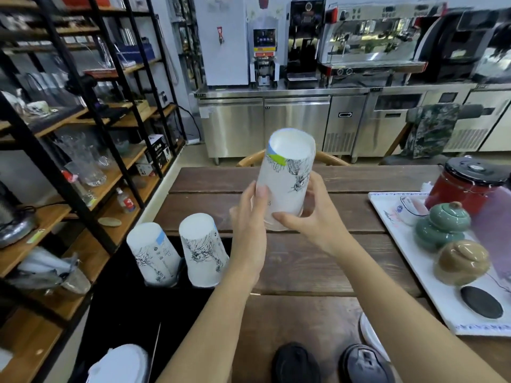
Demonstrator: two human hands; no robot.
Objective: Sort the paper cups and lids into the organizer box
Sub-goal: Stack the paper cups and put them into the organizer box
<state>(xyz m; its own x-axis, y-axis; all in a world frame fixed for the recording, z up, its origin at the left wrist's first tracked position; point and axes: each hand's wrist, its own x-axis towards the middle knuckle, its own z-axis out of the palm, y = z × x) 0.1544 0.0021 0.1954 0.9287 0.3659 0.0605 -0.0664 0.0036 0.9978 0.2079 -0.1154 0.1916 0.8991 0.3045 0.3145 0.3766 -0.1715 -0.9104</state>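
White paper, printed with black ink drawings and a patch of blue and green near the top, makes up the cup stack (286, 175) that both hands hold above the wooden table (318, 261). It is upside down, base uppermost, and tilts slightly to the right. The left hand (250, 225) wraps the stack's left side — thumb pressed flat against the paper, the other fingers hidden behind. The right hand (312, 214) closes around the lower end, thumb across the front near the rim, fingers curled round the right side. Both grips are narrow and firm on the stack, touching it directly.

Below and to the left sits the black organizer box (124, 297), at the table's left edge. Two more inverted cup stacks stand in it side by side, each in its own slot: the left cup stack (152, 257) leans left, the middle cup stack (203, 252) stands just beside it, nearly touching the left forearm. A white lid (121, 364) shows at the box's near end.

On the table's near edge lie two black lids (294, 362) — one plain, one with a sip flap — and a white lid edge just right of them. Well to the right, a white tray (431, 291) carries teal and tan lidded jars, a dark coaster and a red kettle.
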